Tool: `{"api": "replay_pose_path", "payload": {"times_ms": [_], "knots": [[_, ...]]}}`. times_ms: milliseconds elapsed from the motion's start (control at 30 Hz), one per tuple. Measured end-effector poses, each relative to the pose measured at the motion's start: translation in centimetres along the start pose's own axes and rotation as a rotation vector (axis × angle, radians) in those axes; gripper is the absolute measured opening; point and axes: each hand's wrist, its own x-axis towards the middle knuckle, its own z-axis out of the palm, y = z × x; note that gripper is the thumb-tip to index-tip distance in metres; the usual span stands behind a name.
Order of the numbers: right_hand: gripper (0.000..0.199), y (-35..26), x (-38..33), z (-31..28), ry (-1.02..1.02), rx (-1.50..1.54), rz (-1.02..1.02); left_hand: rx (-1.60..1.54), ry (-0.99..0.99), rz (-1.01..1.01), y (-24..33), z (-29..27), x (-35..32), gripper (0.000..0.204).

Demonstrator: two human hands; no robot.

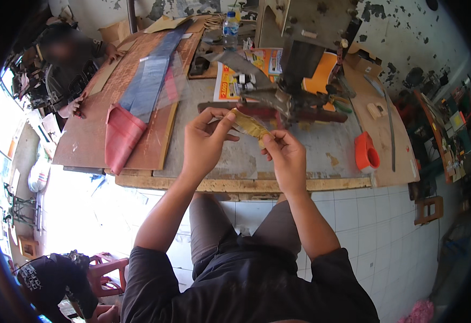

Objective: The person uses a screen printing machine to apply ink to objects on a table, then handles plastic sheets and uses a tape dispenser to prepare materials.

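A small gold-yellow strip, with what looks like clear film along it, is stretched between my two hands above the table's front part. My left hand pinches its upper left end between thumb and fingers. At the lower right end, my right hand grips it the same way. Just beyond my hands stands a dark metal hand-press-like tool with a red base, partly hidden by its own parts. What the strip is made of cannot be made out.
Blue sheet material and a folded red piece lie on the brown board at left. An orange-red tape-dispenser-shaped holder stands at right. A water bottle is at the back. One person sits far left, another lower left.
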Motion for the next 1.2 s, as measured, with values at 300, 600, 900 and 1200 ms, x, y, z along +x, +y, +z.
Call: {"api": "replay_pose_path", "payload": {"times_ms": [300,600,900,1200], "knots": [[0.013,6.3,1.3,-7.1,0.047,-0.441,0.055,0.339,-0.031,-0.096,-9.0,0.6,-1.5,0.027],[0.013,11.1,9.2,-7.8,0.049,-0.755,-0.119,0.812,-0.041,0.232,-14.4,0.7,5.2,0.018],[0.011,12.8,10.6,-7.8,0.107,-0.954,-0.283,0.948,-0.101,0.321,-17.2,0.8,6.7,0.018],[0.023,12.9,9.8,-8.5,0.001,-1.263,-0.493,1.405,-0.229,0.474,-14.6,3.6,4.0,0.048]]}}
